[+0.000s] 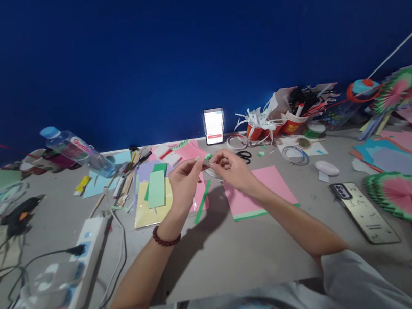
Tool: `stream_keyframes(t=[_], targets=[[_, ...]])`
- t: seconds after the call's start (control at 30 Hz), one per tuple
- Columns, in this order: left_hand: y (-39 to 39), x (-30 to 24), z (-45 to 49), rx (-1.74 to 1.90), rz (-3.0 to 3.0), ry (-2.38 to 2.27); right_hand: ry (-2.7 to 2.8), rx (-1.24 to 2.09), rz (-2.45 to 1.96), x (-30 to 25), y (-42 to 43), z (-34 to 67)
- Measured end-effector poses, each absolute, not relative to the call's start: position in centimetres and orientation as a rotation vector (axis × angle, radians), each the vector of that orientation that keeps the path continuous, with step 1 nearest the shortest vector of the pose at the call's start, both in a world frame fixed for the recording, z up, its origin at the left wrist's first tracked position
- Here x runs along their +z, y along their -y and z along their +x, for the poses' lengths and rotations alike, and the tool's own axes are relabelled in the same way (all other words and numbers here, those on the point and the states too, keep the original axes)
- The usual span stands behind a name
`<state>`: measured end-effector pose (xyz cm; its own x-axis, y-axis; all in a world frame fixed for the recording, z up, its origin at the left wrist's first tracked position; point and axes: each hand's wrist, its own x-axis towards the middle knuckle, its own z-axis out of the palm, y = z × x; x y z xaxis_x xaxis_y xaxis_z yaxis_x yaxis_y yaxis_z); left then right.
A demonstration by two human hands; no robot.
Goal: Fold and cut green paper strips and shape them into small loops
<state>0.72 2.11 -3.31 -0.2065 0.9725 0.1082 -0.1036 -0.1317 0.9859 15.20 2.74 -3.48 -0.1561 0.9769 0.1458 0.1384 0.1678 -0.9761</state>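
My left hand (186, 180) and my right hand (233, 170) meet over the middle of the desk, fingertips pinched close together. What lies between them is too small to make out. Just behind my fingers is a pleated pink paper (192, 151) with green edges. Below my left hand lie a pale green paper strip (157, 188) and a narrow dark green strip (202, 202). A flat pink sheet (261, 190) with a green border rests under my right forearm. Black scissors (244, 157) lie right of my right hand.
A lit phone (213, 127) leans against the blue wall. Red cups (292, 123) with tools stand at the back right. A power strip (87, 265) and a tilted bottle (77, 150) are at left. On the right are another phone (365, 213) and a pink-green paper fan (402, 197).
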Motion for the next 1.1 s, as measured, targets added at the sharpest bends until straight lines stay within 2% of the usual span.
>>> stream_keyframes(t=[1.1], targets=[[-1.98,-2.71,0.65,1.557,1.090,-1.078,1.564,1.100,-1.010,-3.67,-2.83,15.27]])
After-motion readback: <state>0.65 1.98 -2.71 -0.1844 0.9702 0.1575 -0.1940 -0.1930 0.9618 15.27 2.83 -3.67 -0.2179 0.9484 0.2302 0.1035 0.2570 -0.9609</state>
